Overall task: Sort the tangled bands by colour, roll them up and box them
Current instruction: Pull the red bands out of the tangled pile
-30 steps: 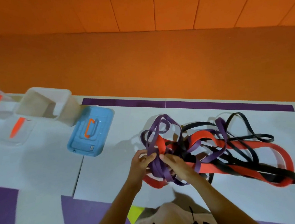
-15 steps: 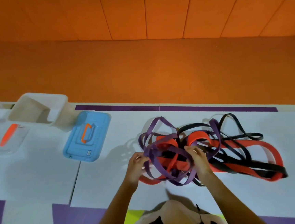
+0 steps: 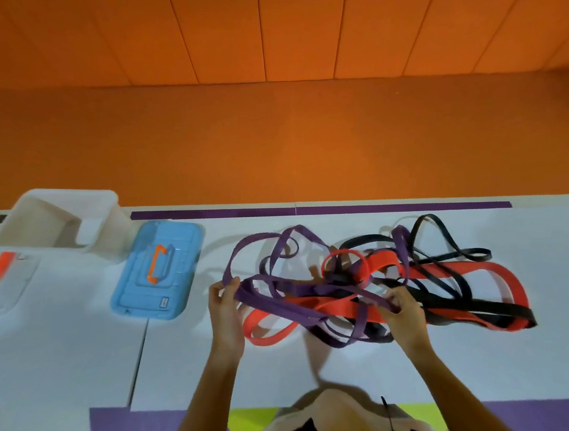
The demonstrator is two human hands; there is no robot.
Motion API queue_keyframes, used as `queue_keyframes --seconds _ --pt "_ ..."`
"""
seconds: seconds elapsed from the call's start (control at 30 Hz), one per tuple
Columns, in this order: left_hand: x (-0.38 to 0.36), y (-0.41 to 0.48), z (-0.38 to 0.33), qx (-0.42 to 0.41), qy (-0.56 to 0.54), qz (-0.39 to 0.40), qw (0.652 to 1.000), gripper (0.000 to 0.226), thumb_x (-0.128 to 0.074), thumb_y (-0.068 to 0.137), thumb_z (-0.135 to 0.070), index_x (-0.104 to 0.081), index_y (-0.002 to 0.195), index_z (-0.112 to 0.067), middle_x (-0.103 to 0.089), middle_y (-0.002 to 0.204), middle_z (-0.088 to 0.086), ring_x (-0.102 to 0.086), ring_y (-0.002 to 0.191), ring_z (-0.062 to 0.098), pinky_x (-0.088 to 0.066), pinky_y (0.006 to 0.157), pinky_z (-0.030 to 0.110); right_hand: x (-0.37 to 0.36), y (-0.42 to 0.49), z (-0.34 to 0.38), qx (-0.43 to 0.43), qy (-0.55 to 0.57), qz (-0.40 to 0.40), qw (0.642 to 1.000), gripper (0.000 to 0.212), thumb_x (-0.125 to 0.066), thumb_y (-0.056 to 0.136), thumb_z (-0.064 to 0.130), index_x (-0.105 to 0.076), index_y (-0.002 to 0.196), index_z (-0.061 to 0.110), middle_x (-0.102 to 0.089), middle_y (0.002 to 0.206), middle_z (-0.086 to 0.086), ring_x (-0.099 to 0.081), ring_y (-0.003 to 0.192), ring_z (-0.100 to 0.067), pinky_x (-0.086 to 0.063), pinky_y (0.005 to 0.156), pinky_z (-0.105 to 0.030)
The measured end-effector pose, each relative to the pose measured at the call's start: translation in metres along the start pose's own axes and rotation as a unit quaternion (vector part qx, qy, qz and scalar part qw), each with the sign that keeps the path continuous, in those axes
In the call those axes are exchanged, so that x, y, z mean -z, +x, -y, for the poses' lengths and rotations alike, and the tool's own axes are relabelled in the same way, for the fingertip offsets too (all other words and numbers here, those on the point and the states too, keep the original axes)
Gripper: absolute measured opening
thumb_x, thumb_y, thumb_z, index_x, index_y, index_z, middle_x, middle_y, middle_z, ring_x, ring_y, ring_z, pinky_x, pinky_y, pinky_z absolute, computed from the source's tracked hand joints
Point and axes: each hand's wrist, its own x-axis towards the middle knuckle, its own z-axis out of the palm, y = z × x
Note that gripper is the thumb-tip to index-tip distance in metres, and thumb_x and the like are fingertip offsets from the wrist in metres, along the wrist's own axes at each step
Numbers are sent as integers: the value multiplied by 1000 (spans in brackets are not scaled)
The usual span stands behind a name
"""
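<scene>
Both hands (image 3: 223,305) (image 3: 405,309) hold purple band (image 3: 277,303) stretched left-right.

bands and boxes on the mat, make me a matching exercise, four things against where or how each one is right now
Things:
1. purple band
2. black band
3. blue lid
4. white box

States:
a. open, furthest left of the four
b. gripped by the left hand and the right hand
c. flat, with an orange handle on top
d. reaches furthest right of the four

Pairs: 1-b, 2-d, 3-c, 4-a
</scene>
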Motion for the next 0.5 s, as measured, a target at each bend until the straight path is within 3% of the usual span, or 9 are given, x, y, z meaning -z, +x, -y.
queue_keyframes --seconds 0.07,0.2,0.27,0.37,0.5 --pt "0 4 3 14 108 4 994 46 -85 83 -37 -58 112 -13 -77 98 12 -77 94 29 -63 82 40 -1 -2 -7 -18 -35 10 999 23 -74 89 2 -57 81 16 -61 68 -3 -55 64 -22 -41 57 -28" --pt "-6 17 11 40 305 47 950 18 -78 95 -21 -60 92 -19 -73 88 3 -75 102 37 -60 69 27 -10 -3 -5 -15 -75 46 996 33 -75 91 9 -50 72 22 -57 66 2 -54 61 -15 -41 56 -25" --pt "-8 26 12 65 384 68 918 13 -75 97 -21 -62 97 -18 -72 93 3 -73 107 36 -61 75 30 -14 -3 -3 -18 -75 72 994 32 -77 89 12 -52 73 24 -61 68 3 -58 65 -19 -44 58 -26" --pt "-13 38 14 106 456 77 880 46 -78 94 -30 -59 130 -7 -72 120 14 -71 112 34 -60 96 44 -15 -1 -1 -19 -57 113 992 23 -81 87 16 -61 79 22 -68 74 4 -64 72 -18 -47 65 -28" --pt "-29 49 13 82 524 -13 848 88 -75 94 -46 -27 157 -9 -45 152 22 -51 138 44 -48 113 54 -11 5 2 0 -47 135 990 21 -83 88 29 -65 84 20 -70 78 6 -67 76 -14 -51 69 -28"
